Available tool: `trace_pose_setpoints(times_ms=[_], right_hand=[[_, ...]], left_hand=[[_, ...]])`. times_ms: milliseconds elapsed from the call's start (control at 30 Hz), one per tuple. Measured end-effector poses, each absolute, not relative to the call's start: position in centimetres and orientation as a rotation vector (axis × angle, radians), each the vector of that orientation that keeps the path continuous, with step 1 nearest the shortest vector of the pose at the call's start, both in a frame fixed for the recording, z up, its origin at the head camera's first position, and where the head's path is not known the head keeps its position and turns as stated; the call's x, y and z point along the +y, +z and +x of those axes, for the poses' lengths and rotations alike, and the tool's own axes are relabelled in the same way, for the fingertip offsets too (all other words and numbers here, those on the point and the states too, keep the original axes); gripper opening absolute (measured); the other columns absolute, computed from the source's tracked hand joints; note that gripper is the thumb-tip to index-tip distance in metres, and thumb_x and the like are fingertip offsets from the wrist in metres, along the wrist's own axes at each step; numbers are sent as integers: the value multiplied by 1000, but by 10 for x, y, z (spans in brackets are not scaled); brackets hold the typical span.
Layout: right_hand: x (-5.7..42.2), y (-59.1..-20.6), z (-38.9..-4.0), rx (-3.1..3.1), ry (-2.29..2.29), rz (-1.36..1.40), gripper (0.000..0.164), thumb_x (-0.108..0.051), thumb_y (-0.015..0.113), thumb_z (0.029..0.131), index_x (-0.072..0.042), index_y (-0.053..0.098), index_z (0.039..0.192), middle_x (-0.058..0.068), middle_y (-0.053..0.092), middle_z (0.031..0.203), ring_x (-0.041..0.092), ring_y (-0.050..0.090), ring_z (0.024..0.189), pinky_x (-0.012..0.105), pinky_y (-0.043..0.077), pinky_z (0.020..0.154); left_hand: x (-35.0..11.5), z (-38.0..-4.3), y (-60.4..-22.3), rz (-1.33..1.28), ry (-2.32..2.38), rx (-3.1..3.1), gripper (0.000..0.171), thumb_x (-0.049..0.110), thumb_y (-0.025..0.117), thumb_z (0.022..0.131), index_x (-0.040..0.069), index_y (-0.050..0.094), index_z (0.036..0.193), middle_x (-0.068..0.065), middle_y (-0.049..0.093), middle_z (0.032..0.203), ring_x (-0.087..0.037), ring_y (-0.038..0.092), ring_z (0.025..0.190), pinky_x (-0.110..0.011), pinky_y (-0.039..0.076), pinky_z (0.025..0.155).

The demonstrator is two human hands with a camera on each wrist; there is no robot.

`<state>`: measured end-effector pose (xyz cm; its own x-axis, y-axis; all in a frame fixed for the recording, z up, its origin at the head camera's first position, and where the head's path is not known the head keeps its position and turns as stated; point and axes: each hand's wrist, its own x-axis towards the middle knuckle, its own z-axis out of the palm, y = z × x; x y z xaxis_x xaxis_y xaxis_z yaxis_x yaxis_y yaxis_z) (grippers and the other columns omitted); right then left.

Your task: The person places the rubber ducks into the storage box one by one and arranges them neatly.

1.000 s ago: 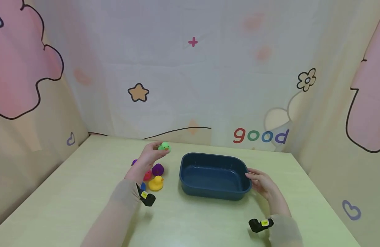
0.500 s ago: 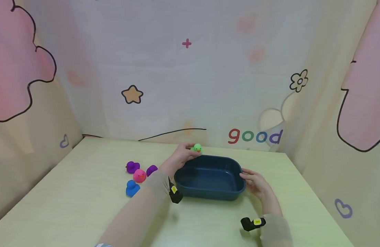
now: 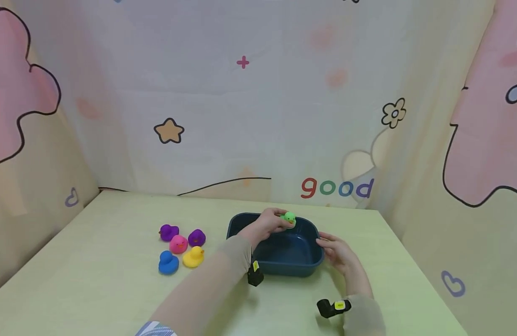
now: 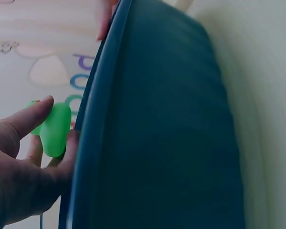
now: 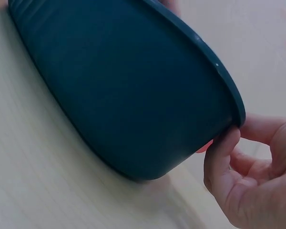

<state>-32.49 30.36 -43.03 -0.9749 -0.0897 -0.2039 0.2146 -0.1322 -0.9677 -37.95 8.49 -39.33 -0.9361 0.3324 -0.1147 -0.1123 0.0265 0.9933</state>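
Glossy plastic basin (image 3: 288,269); smooth, rubbery green duck (image 3: 289,218); matt cloth backdrop (image 3: 208,74); smooth tabletop (image 3: 98,270).

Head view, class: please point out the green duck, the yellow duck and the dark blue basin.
Green duck (image 3: 289,218): head view, on its head.
Yellow duck (image 3: 193,258): head view, on its body.
Dark blue basin (image 3: 286,269): head view, on its near outer wall.

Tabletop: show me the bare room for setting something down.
Bare: the tabletop left of the blue duck, and right of the right grip to the tabletop's edge. Crowded: the five-duck cluster, and the navy tub, with the left grip and green duck at its opening.
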Motion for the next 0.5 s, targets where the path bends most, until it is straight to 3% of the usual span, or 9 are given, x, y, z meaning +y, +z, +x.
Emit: trace_pose_setpoints(times_ms=[200, 500], right_hand=[[302, -429, -323, 1940, -2213, 141, 57, -8, 55, 98, 5, 30, 147, -12, 65, 92, -2, 64, 77, 14, 53, 73], [302, -428, -324, 1979, -2188, 187, 56, -9, 55, 97, 5, 32, 146, -13, 66, 90, 1, 63, 79, 15, 52, 74]], left_hand=[[103, -377, -395, 194, 1882, 2024, 52, -1, 73, 84, -4, 55, 133, -17, 60, 123, -19, 60, 99, -34, 52, 99], [120, -371, -398, 88, 1760, 2113, 45, -2, 75, 82, -6, 61, 124, -17, 63, 115, -24, 63, 97, -37, 53, 97]])
